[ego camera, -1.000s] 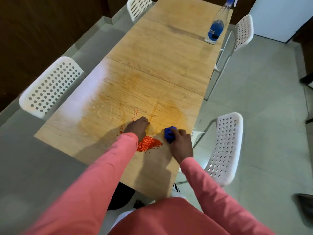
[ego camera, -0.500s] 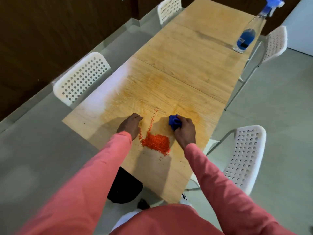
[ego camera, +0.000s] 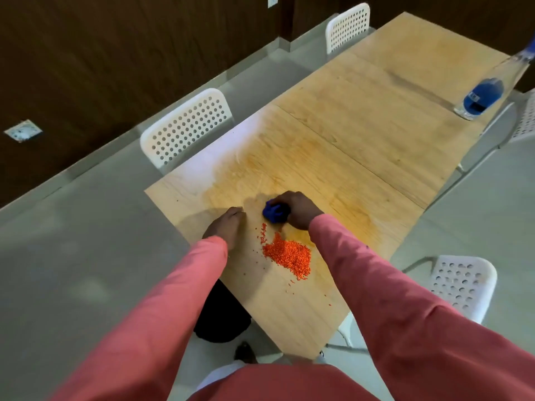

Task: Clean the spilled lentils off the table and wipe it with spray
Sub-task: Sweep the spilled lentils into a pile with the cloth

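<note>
A heap of orange lentils (ego camera: 288, 256) lies on the wooden table (ego camera: 362, 146) near its front end, with a thin trail of grains running up toward a balled blue cloth (ego camera: 273, 212). My right hand (ego camera: 298, 209) grips that cloth and presses it on the table just beyond the heap. My left hand (ego camera: 227, 224) rests on the table to the left of the lentils, fingers bent down onto the wood, holding nothing. A clear spray bottle (ego camera: 486, 94) with blue liquid stands at the far right edge of the table.
White perforated chairs stand around the table: one on the left (ego camera: 188, 128), one at the far end (ego camera: 347, 27), one on the near right (ego camera: 460, 285). A black bin (ego camera: 223, 316) sits on the floor under the table's front corner. A dark wooden wall runs along the left.
My right hand has swept the cloth leftward, beyond the heap, and the lentils lie gathered closer to me. My left hand stays beside the pile. The view has swung to the left.
</note>
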